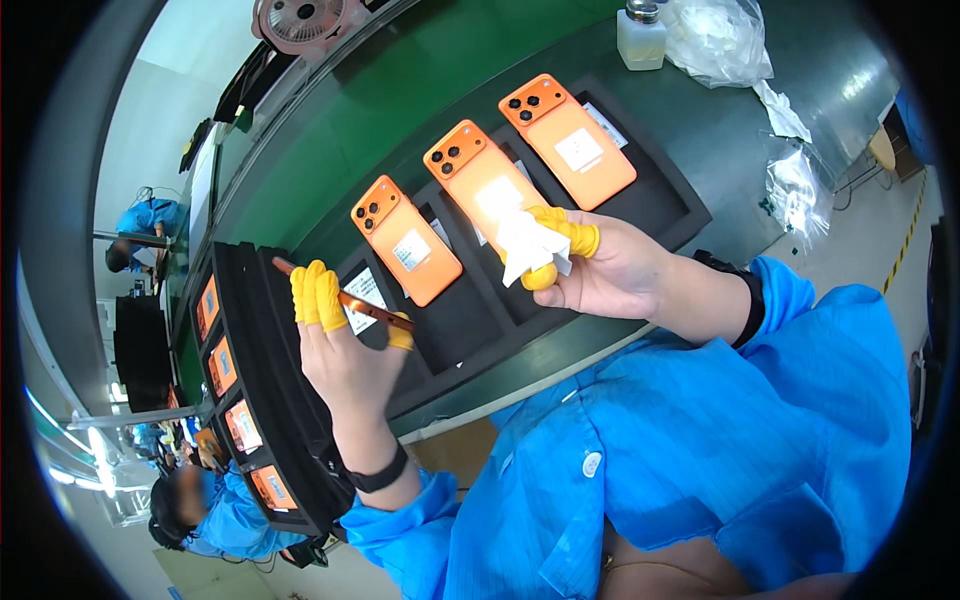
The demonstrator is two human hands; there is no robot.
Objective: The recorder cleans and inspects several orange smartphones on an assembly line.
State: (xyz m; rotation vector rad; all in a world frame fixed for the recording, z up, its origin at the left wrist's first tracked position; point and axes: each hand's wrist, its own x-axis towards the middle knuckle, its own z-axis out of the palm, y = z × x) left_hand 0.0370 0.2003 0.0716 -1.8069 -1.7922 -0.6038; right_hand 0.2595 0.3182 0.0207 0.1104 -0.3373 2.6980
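Grn bench point(705, 130), pink fan point(303, 20), phone point(375, 311) in LH point(345, 355)

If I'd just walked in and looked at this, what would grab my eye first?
Probably the three bright orange phones, lying in a row in a black tray at the centre. Next, the yellow finger covers: the left hand holds another phone nearly edge-on, and the right hand pinches a crumpled white wipe over the middle phone.
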